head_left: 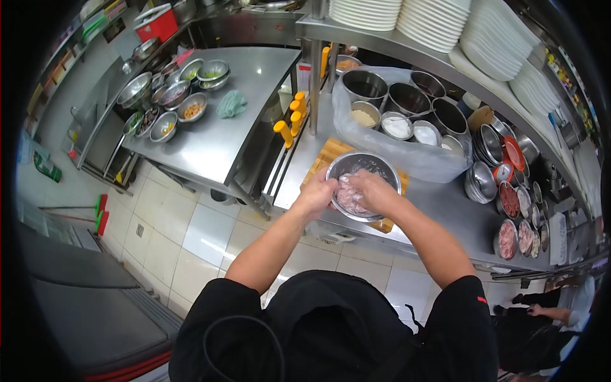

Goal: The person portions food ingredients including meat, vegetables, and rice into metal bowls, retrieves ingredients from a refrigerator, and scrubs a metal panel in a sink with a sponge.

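Wooden board (329, 153), pink meat (349, 195) in round bowl (382, 168)

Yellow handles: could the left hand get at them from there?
Probably yes, if the left hand leaves the bowl: the yellow handles show just past the board, uncovered, and nothing visible seems to block the way.

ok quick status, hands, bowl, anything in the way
Left hand at rim of metal bowl; right hand inside, at pale pink meat. Bowl over wooden board. Nothing visibly blocking hands.
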A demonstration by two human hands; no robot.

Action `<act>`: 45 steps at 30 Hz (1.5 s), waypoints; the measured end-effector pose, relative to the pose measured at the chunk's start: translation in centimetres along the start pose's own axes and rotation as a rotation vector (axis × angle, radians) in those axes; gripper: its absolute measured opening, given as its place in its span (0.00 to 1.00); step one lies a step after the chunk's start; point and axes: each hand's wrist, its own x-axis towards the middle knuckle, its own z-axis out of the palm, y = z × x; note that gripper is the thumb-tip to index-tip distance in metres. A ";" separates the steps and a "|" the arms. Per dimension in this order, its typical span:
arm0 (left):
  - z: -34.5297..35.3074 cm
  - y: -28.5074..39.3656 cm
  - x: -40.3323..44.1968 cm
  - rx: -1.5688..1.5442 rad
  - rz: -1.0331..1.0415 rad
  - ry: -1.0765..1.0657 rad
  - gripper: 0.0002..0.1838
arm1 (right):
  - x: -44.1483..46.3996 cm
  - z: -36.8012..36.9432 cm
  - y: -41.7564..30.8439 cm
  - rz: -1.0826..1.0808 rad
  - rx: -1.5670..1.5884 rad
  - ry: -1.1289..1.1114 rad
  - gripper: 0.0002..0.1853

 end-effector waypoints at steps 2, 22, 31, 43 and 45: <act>0.8 -0.8 0.4 -0.139 -0.024 0.020 0.28 | -0.7 0.1 0.2 0.113 -0.019 -0.001 0.41; 7.2 3.9 11.2 0.212 0.033 -0.339 0.25 | -10.0 -3.3 4.4 0.323 0.740 0.891 0.15; 6.1 11.8 22.8 0.178 0.193 -0.169 0.25 | -12.4 -4.1 7.2 -0.067 1.686 1.340 0.18; 2.0 23.7 52.7 -0.291 0.138 0.055 0.25 | -24.3 14.3 4.6 0.887 1.729 1.981 0.14; 1.2 23.1 55.9 -0.216 0.138 0.099 0.24 | -25.4 17.9 3.3 0.984 1.744 2.023 0.12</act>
